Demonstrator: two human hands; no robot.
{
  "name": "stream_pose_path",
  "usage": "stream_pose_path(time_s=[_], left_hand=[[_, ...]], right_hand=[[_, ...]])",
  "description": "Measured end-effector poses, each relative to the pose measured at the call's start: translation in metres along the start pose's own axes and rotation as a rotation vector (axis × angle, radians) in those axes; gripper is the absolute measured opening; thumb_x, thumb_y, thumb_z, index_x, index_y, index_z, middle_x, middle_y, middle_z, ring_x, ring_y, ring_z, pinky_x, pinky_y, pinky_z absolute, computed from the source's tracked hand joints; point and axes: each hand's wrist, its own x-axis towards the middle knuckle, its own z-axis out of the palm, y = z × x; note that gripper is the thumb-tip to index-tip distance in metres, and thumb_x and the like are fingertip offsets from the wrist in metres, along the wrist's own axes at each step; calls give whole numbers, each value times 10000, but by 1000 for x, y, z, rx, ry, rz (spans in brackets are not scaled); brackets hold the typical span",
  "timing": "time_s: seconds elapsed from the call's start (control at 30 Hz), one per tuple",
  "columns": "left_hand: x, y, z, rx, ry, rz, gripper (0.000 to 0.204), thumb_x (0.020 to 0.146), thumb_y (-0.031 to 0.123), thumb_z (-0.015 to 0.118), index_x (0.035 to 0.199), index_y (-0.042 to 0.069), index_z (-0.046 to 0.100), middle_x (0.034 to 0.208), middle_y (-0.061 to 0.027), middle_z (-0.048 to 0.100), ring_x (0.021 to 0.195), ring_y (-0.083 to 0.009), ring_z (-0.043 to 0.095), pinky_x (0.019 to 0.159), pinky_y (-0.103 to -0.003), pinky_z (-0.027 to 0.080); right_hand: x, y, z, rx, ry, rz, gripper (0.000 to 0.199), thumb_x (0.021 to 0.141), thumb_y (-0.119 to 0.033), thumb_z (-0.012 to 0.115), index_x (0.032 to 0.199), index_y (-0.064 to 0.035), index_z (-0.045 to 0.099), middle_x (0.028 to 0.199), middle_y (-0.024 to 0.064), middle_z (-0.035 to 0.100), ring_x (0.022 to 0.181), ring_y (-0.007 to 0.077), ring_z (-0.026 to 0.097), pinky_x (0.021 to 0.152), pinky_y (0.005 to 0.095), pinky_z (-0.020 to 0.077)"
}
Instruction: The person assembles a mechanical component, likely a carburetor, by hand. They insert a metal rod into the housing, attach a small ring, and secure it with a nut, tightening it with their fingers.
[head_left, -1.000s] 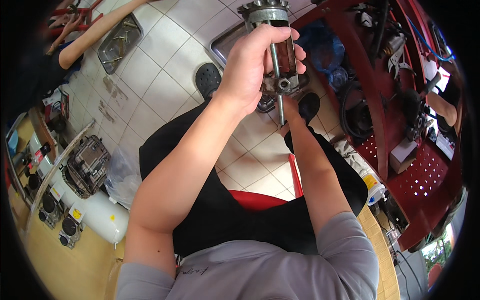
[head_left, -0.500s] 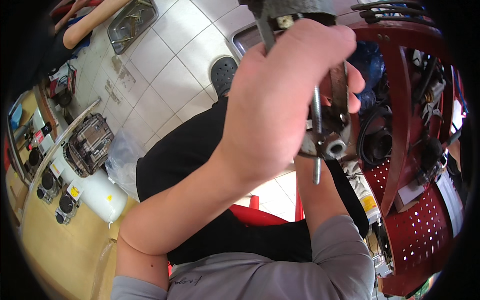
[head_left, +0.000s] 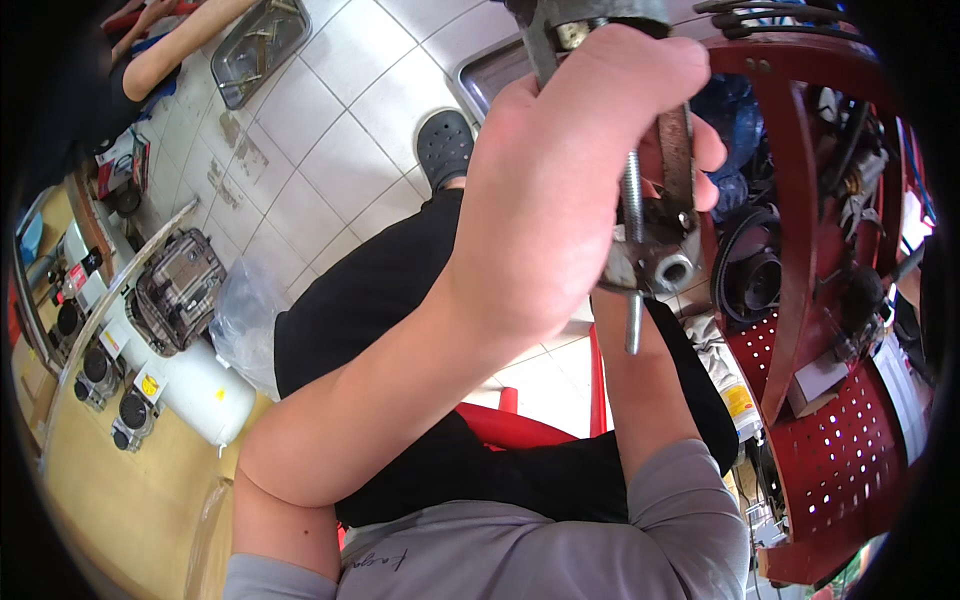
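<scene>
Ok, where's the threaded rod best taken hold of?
Probably by its free end: pinch the threaded rod from the wearer's side. That end juts past the bracket toward the wearer, slim and uncovered, while the left hand hides a stretch higher up.

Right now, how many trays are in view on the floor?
2: a first tray at the upper left, and a second tray at top centre, partly behind the metal part in the left hand. More could be hidden there.
</scene>
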Motion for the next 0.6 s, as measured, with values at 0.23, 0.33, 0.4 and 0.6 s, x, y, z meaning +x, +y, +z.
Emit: stream_pose_path(time_s=[0.23,0.33,0.4,0.6], left_hand=[[-3,-9,5,51,-99,-82,670,862,590,335,1053,-10,564,844,-138,646,720,-252,658,683,-363,546],[-13,-10,1,31,-222,-48,821,834,681,224,1117,-24,535,896,-150,628,745,-284,655,702,-412,546],[-22,-10,5,-10,-331,-48,793,853,639,211,1145,-28,527,908,-139,628,784,-291,649,722,-444,539],[-47,-15,5,-102,-542,74,689,966,562,214,1238,2,508,1003,-123,621,882,-277,631,791,-457,523]], right_hand=[[-22,-15,-31,791,-188,-87,248,918,-268,499,1048,-62,543,791,77,631,611,182,622,516,329,490],[-83,-51,-117,852,-223,90,260,935,-261,489,1100,-63,524,744,29,556,579,131,546,482,298,466],[-106,-47,-144,951,-145,58,279,931,-247,485,1120,-42,497,740,34,530,573,131,519,483,295,455],[-244,-99,-231,817,227,-207,237,951,-264,516,1033,-46,472,665,11,494,540,108,500,471,268,418]])
